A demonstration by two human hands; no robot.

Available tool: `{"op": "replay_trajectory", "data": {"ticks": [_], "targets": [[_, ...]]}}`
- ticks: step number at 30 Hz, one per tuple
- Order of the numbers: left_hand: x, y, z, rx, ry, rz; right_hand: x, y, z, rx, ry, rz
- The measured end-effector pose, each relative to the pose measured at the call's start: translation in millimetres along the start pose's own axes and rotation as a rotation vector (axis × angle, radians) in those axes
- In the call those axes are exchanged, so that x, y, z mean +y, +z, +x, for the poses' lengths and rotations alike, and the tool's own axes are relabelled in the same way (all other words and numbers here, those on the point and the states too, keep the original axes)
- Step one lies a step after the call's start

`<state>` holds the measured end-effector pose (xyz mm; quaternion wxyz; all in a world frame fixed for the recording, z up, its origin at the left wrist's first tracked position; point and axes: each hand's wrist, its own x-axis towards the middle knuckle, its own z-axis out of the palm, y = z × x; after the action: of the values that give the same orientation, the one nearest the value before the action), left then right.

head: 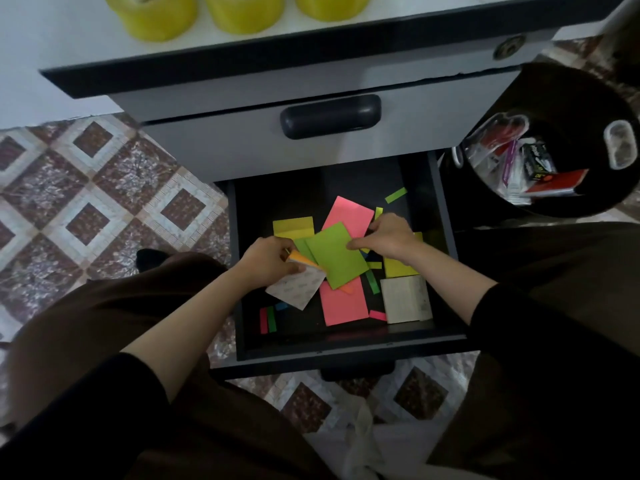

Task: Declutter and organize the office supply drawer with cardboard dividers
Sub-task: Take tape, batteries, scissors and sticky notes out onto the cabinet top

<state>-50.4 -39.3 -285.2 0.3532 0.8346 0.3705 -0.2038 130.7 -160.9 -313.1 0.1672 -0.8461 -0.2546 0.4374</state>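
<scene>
Sleeves (540, 327) reach over the drawer (346, 351); left hand (268, 259) grips an orange pad (299, 258) and white sheet (298, 289), right hand (389, 237) pinches a green note (336, 258)

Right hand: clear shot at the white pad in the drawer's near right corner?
Probably yes: the white pad lies uncovered just nearside of the right hand, though that hand now pinches the green pad.
</scene>
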Motion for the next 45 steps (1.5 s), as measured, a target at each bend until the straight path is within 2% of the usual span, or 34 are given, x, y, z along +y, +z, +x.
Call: {"op": "replay_trajectory", "data": {"ticks": [5,8,14,18,22,24,27,28,32,37,41,45], "targets": [[1,1,-2,-0.106,0.034,0.169,-17,13,-9,0.093,-0.121,-0.311],[3,6,1,-0.15,0.057,0.22,-29,26,-10,0.085,-0.109,-0.437],[-2,25,9,-0.04,-0.069,0.163,-42,51,1,0.073,-0.062,-0.639],[-6,15,12,0.024,0.031,0.136,-42,48,6,0.082,-0.076,-0.617],[-1,-1,4,0.237,0.34,-0.005,-32,21,8,0.088,-0.002,-0.421],[1,-2,0,0.241,0.406,0.032,-27,9,10,0.093,0.058,-0.258],[-2,8,-1,-0.045,0.322,0.347,-22,-7,13,0.089,0.109,-0.078],[-5,11,0,-0.09,0.291,0.419,-21,-10,12,0.079,0.115,-0.023],[-7,18,4,0.031,0.206,0.396,-16,-17,13,0.074,0.124,0.123],[3,34,18,0.037,0.135,0.552,-12,-17,17,0.038,0.229,0.33],[2,43,22,0.084,0.15,0.584,-14,-24,16,-0.026,0.254,0.543],[3,42,22,0.122,0.181,0.567,-15,-26,14,-0.063,0.246,0.552]]}}
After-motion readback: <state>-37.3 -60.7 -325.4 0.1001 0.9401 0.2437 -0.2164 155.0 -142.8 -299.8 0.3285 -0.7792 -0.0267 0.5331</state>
